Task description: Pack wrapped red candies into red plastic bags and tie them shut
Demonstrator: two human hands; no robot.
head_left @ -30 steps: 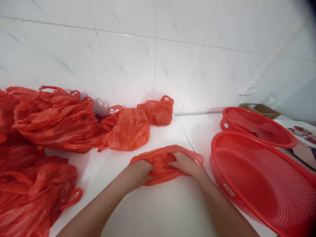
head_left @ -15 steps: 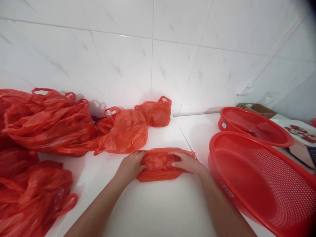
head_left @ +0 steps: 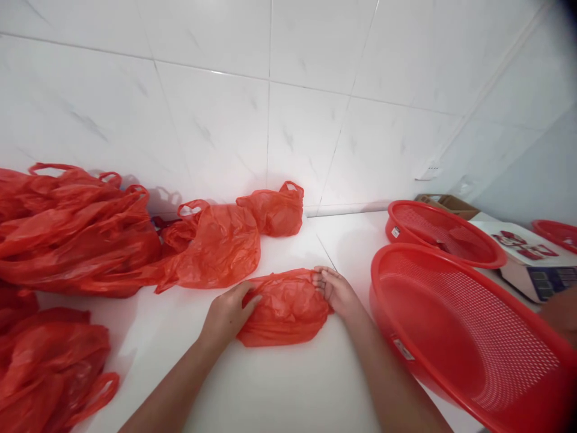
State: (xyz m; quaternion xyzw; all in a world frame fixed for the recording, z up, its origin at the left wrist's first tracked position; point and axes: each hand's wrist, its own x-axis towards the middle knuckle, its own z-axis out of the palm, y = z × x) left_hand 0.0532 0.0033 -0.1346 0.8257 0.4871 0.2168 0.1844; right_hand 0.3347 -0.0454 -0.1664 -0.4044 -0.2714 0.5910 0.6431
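A red plastic bag [head_left: 288,310] lies crumpled on the white tabletop in front of me, its sides bulging a little. My left hand [head_left: 229,310] is closed around its left end, the thumb on top and the fingers partly hidden behind the film. At the upper right corner of the bag, my right hand [head_left: 336,291] has its fingers curled in and pinches the edge. Whether anything lies inside the bag cannot be made out.
More red bags [head_left: 72,231] are heaped at left, with two smaller filled bags [head_left: 225,246] along the tiled wall. Two red mesh baskets [head_left: 383,300] stand at right. Behind them are a cardboard box [head_left: 451,205] and a white-topped scale [head_left: 523,243]. Part of another person [head_left: 561,316] shows at the right edge.
My right hand has moved from the middle of the bag to its upper right corner. The bag looks puffier and shorter in width. The view has turned slightly right.
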